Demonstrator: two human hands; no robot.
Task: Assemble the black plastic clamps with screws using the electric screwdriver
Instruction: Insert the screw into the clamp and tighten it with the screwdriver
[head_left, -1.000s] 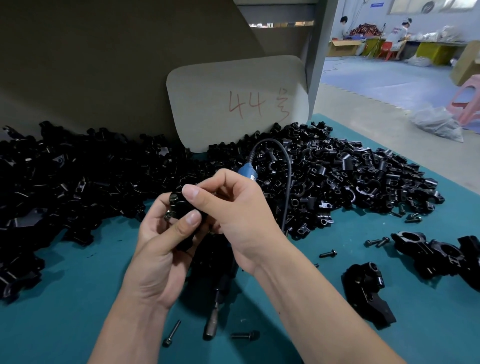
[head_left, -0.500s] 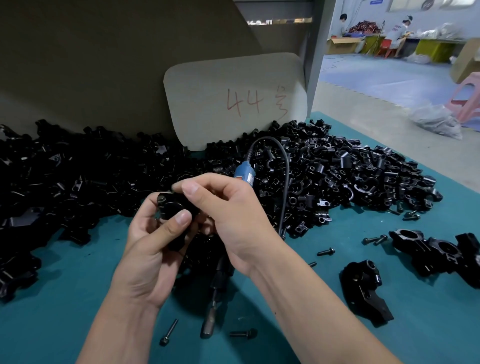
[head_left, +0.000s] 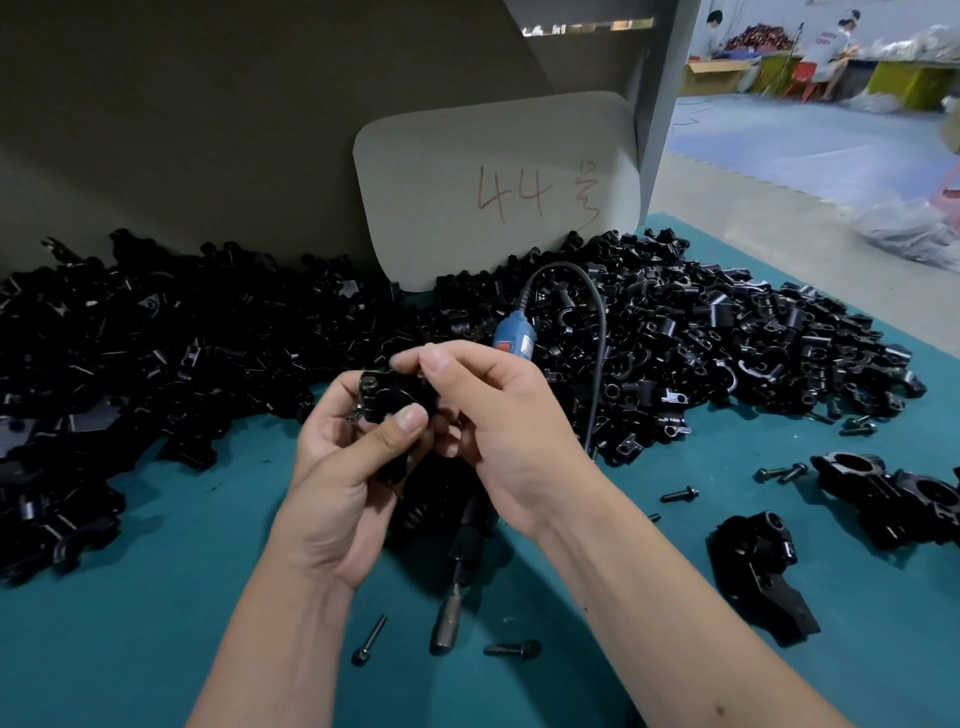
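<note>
My left hand (head_left: 343, 467) grips a black plastic clamp (head_left: 387, 397) at the middle of the view, thumb pressed on its front. My right hand (head_left: 498, 415) pinches the top right of the same clamp with curled fingers. A screw head shows at the clamp's upper left corner. The electric screwdriver (head_left: 457, 587) lies on the teal table (head_left: 156, 623) under my hands, its metal tip pointing toward me; its blue rear end (head_left: 513, 340) and grey cable (head_left: 597, 322) rise behind my right hand. Loose screws (head_left: 369, 639) lie near the tip.
A large heap of black clamp parts (head_left: 701, 338) covers the back of the table from left to right. Assembled clamps (head_left: 753, 561) and several screws (head_left: 678, 493) sit at the right. A grey card marked 44 (head_left: 498, 192) leans against the back wall.
Both hands with the clamp have shifted slightly left and up. The clamp has turned in my fingers so that its face with the screw head shows more.
</note>
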